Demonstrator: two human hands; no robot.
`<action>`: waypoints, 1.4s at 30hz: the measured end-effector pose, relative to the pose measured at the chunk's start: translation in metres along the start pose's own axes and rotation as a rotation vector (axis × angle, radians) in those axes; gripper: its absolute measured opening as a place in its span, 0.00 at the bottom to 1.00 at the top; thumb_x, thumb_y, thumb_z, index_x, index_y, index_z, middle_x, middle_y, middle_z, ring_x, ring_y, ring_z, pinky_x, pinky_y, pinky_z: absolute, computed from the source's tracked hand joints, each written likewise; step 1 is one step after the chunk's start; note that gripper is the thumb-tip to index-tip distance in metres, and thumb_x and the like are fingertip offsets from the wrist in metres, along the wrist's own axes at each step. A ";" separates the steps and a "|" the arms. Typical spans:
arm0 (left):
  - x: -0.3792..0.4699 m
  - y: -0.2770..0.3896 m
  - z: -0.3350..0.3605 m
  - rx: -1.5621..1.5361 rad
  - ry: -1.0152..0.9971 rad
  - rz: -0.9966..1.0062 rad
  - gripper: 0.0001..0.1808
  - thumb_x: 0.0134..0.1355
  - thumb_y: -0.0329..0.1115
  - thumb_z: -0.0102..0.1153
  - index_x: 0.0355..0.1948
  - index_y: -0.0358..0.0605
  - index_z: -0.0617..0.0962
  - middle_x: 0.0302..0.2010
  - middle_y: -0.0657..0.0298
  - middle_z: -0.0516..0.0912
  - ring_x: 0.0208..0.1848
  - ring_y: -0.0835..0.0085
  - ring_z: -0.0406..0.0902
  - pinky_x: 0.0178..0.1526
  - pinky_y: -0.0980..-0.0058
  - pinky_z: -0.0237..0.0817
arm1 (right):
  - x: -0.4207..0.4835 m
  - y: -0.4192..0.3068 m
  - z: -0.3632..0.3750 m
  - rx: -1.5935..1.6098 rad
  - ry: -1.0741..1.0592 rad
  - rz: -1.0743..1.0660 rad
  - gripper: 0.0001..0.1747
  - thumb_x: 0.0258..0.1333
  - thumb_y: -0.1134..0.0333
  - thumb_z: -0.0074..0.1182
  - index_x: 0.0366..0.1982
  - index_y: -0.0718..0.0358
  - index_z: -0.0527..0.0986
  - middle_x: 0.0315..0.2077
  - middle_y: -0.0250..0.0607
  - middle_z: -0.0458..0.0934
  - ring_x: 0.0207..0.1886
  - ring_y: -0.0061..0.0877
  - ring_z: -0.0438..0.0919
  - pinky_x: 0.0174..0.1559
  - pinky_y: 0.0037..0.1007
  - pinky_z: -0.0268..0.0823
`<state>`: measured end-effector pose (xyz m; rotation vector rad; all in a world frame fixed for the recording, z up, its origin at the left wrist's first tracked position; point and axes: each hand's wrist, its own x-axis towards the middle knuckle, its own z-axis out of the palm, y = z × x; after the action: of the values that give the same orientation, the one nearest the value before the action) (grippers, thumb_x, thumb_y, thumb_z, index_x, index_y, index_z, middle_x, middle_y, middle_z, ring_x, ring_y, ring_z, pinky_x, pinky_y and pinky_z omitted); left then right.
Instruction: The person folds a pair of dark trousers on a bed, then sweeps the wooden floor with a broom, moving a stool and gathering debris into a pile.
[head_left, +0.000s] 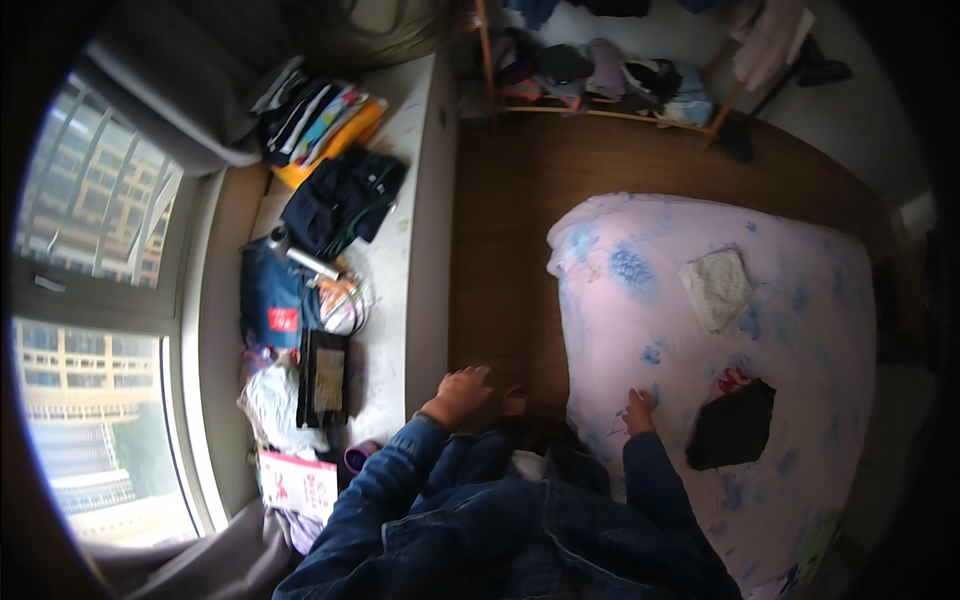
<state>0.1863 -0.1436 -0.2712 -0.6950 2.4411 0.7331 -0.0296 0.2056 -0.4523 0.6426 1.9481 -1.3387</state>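
My left hand (460, 396), in a denim sleeve, hangs over the gap beside the white window ledge (390, 300), holding nothing, its fingers spread. Over the near edge of the bed is my right hand (639, 412), also without anything in it, fingers apart. The bed has a pink sheet with blue flowers (607, 322). To the right of my right hand lies a dark folded cloth (731, 427), with a red patterned cloth (729, 381) at its upper edge. Farther up the bed is a pale fluffy cloth (716, 289).
Along the ledge lie stacked folded clothes (322, 127), dark folded garments (341, 199), a blue bag (274, 292), a silver cylinder (311, 262) and a black pouch (307, 382). A wooden rack (600, 114) with clothes stands beyond the wooden floor (502, 225).
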 end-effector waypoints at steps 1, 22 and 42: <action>0.005 -0.007 0.000 -0.038 0.072 0.016 0.25 0.55 0.46 0.50 0.51 0.46 0.69 0.48 0.53 0.75 0.49 0.58 0.72 0.51 0.62 0.63 | 0.006 -0.014 0.017 -0.109 0.097 -0.024 0.21 0.52 0.56 0.48 0.47 0.54 0.63 0.28 0.33 0.65 0.26 0.22 0.64 0.20 0.24 0.55; 0.258 0.006 -0.134 0.078 -0.314 0.316 0.25 0.52 0.40 0.57 0.49 0.41 0.69 0.42 0.51 0.77 0.41 0.61 0.76 0.44 0.67 0.67 | 0.043 -0.071 0.059 0.189 0.321 -0.052 0.27 0.49 0.57 0.51 0.48 0.67 0.68 0.45 0.52 0.72 0.48 0.38 0.72 0.48 0.33 0.64; 0.252 0.228 -0.049 0.795 -0.827 1.247 0.25 0.54 0.37 0.56 0.52 0.41 0.68 0.43 0.50 0.76 0.39 0.61 0.76 0.41 0.68 0.67 | -0.267 0.177 0.271 1.186 0.824 0.484 0.16 0.50 0.55 0.50 0.35 0.59 0.73 0.24 0.30 0.73 0.26 0.18 0.71 0.25 0.24 0.65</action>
<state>-0.1518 -0.0895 -0.3000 1.2715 1.8383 0.2315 0.3393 0.0079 -0.4217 2.3322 1.0993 -1.9773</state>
